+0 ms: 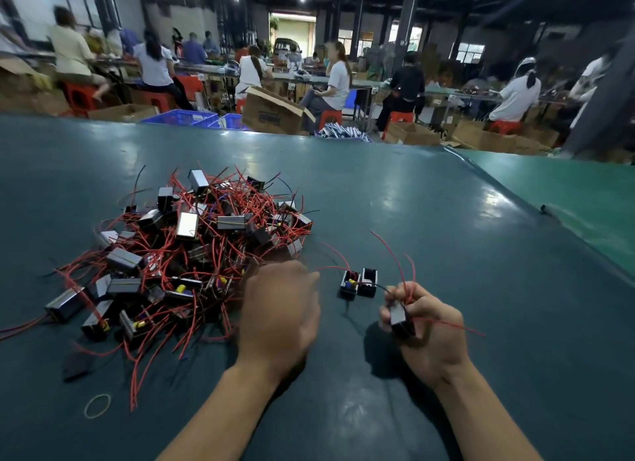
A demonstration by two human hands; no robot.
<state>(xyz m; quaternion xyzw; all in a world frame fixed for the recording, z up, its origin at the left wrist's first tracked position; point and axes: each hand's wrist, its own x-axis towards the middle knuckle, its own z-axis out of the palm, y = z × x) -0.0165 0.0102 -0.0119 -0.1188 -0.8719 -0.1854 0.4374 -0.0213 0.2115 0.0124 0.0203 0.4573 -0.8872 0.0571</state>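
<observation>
Down at lower right, a black wired module [400, 318] sits gripped in my right hand [429, 330], fingers curled round it, its red leads [395, 256] springing free. My left hand [280, 309], blurred at centre frame, hovers at the edge of the tangled pile [192, 240]; whether it grasps anything I cannot tell. The risk, as I judge it: a loose lead snags the pile's wires or the two open modules [357, 283] standing between my hands, dragging them over. A rubber band [98, 405] lies lower left on the table [446, 203].
</observation>
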